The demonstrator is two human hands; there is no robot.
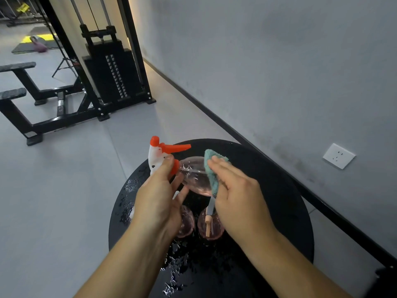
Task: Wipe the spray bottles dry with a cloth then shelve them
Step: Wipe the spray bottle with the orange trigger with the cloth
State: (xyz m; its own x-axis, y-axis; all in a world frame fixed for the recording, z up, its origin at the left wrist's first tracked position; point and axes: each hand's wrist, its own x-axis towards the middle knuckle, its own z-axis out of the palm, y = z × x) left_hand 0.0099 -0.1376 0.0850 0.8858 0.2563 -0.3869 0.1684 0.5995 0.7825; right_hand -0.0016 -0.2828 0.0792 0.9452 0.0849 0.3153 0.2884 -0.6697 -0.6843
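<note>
I take the round black table [279,190] as my landmark, and both hands work above its far half. My left hand [159,196] grips a clear pink spray bottle [193,175] at its neck, thumb and fingers curled around the white and orange trigger head [160,153], so the bottle lies tilted on its side in the air over the table, nozzle pointing away toward the table's left edge. My right hand [234,190] presses a teal cloth [211,171] against the bottle's body; its fingers lie close together and fairly straight along the cloth, and I cannot tell where the thumb sits. Two more pink bottles [209,224] stand on the table just under my hands, partly hidden by them. Water droplets [175,267] spot the table's near and left parts. Beyond the table's far left stands a black weight machine [109,72]; a white wall socket [339,155] sits to its right.
</note>
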